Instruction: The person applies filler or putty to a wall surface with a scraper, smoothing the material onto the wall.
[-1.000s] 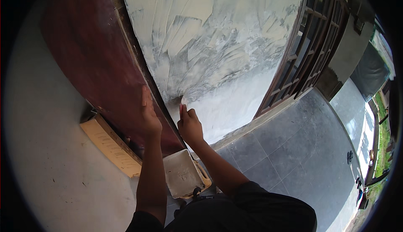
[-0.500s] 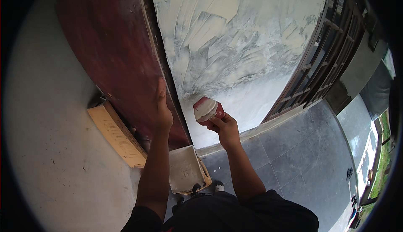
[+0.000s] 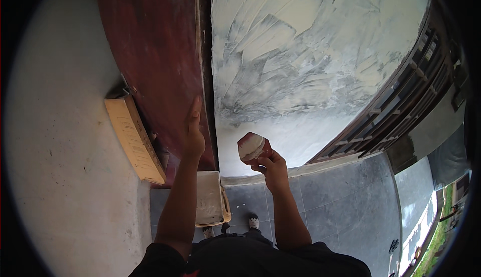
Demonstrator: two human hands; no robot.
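Note:
In my right hand is a dark red flat putty spreader, its face loaded with pale putty. Fingers and thumb pinch its lower right edge, a little way out from the wall. My left hand is raised in front of the dark red door, near its right edge, with fingers stretched upward and nothing seen in them. Whether its palm touches the door I cannot tell. Beyond the spreader is the wall, streaked with cream and grey putty above and smoother white lower down.
A putty-smeared rectangular tub stands on the grey tiled floor by my feet, partly behind my left forearm. Left of the door, a yellow-orange cardboard box lies against a pale surface. A barred window is on the right.
My view has turned and shifted, so door, wall and tub sit differently in the picture. The spreader is slightly lower and tilted differently. Both hands keep about the same pose.

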